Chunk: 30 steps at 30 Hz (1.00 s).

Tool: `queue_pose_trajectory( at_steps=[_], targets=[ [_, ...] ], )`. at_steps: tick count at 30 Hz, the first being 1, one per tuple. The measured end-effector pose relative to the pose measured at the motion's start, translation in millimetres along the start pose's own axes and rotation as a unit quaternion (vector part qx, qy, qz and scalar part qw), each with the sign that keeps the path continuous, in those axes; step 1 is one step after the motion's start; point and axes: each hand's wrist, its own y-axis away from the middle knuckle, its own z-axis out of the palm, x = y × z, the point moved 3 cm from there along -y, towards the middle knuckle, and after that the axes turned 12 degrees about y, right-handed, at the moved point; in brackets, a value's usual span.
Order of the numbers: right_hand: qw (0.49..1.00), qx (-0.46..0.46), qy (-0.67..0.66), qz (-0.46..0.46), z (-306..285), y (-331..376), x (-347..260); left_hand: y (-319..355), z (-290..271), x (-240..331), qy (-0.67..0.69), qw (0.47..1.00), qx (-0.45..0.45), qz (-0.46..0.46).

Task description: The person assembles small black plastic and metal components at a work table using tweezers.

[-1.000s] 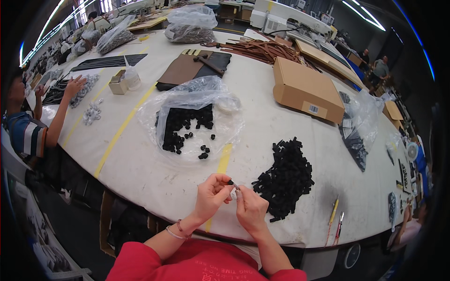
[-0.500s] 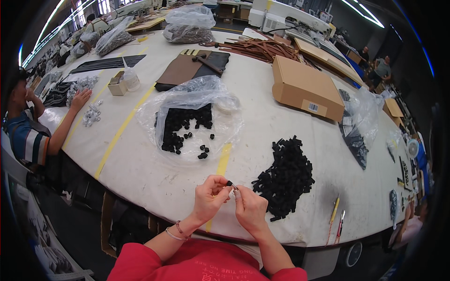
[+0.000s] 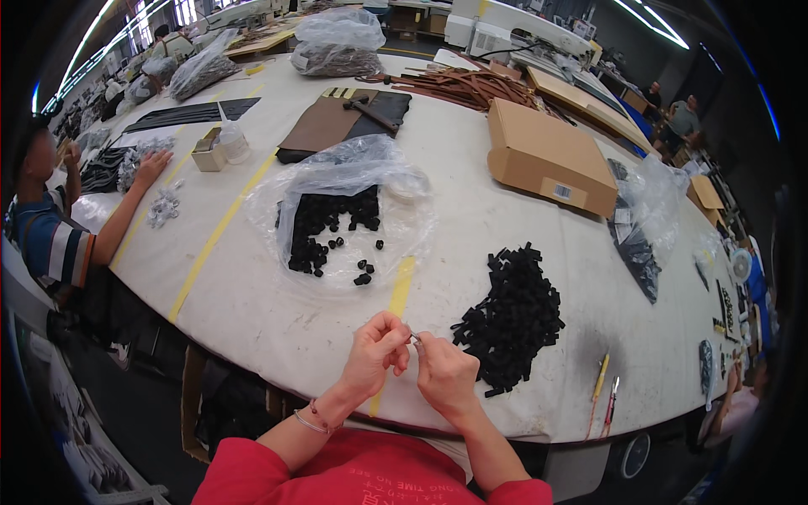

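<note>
Above the table's near edge, my left hand [image 3: 376, 353] and my right hand [image 3: 446, 370] meet fingertip to fingertip, both closed in a pinch. A small black piece [image 3: 411, 333] sits at the left fingertips, mostly hidden by the fingers now. A thin metallic thing shows between the hands, its end in my right fingers; its kind is too small to tell. Just right of my right hand lies a heap of short black strips [image 3: 513, 320]. Beyond my left hand, a clear plastic bag [image 3: 396, 181] lies spread out with small black pieces [image 3: 328, 219] in it.
Two slim tools, one yellow [image 3: 601, 379] and one red [image 3: 612, 406], lie at the right. Farther back are a cardboard box [image 3: 551, 156], a hammer [image 3: 370, 114] on dark sheets, brown strips [image 3: 471, 88] and a squeeze bottle [image 3: 234, 143]. A co-worker [image 3: 55, 223] sits at the left.
The black piece showed clearly at my left fingertips before and is now mostly covered. My hands have shifted slightly. The co-worker's head and hands have moved.
</note>
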Motion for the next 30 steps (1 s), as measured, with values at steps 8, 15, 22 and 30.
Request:
queue_pose_trajectory(
  at_steps=[8,15,22,30],
  targets=[
    [1.000,-0.020,-0.021,0.001,8,1,1,-5,-5,-1,-0.052,0.996,0.075,0.025],
    [0.985,-0.102,0.078,0.115,-19,-23,65,-47,-13,70,-0.458,0.856,0.084,0.226],
    [0.969,-0.178,0.121,0.119,-7,-21,94,-42,6,62,-0.563,0.773,0.021,0.291],
    [0.980,-0.172,0.031,0.095,-6,-31,79,-39,6,22,-0.578,0.785,-0.067,0.213]
  ],
)
